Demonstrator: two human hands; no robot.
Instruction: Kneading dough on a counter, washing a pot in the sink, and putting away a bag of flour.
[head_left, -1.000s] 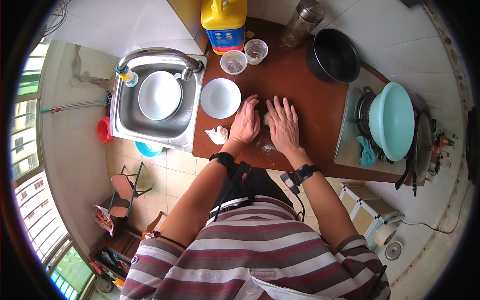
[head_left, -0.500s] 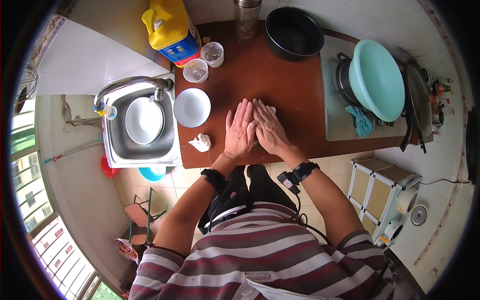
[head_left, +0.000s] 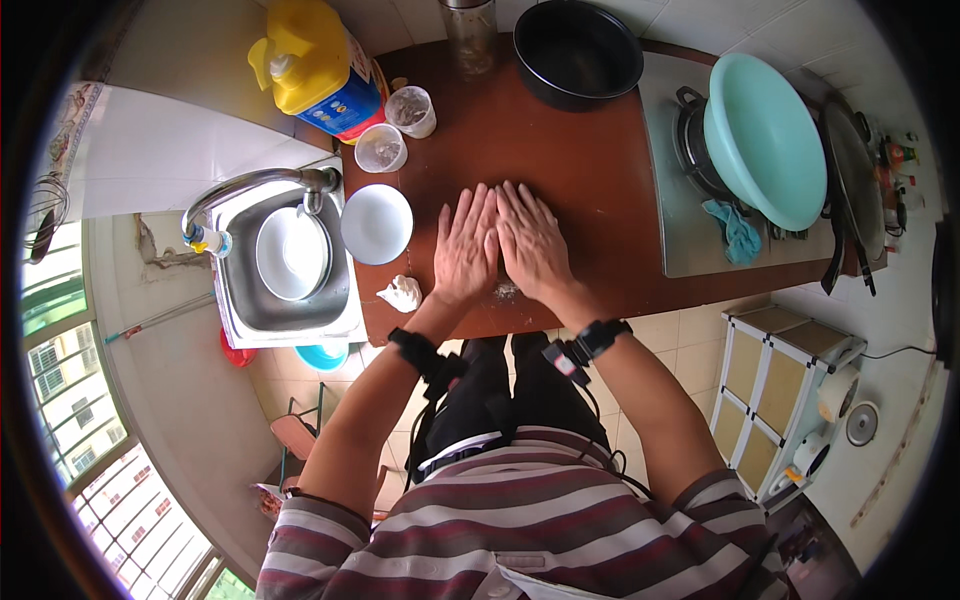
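My left hand [head_left: 465,245] and my right hand [head_left: 532,240] lie side by side on the brown countertop [head_left: 600,220], palms down, fingers stretched away from me. Their inner edges are close together. Whatever is under the palms is hidden. A patch of white powder [head_left: 507,291] marks the counter just below them. To the left of my left hand sits a small white lump that looks like dough [head_left: 402,294]. A white bowl [head_left: 377,224] stands beyond that lump.
Two clear plastic cups [head_left: 381,149], a yellow jug [head_left: 315,70], a glass jar [head_left: 469,40] and a black pan [head_left: 578,55] stand at the back. At left is a sink [head_left: 285,318] holding bowls; at right, a turquoise basin [head_left: 768,140] and a blue cloth [head_left: 735,232] are on the stove.
Both hands have shifted slightly left in view and their fingertips have moved farther away. A pale bit seen beside my right hand earlier no longer shows. The whole view has tilted slightly.
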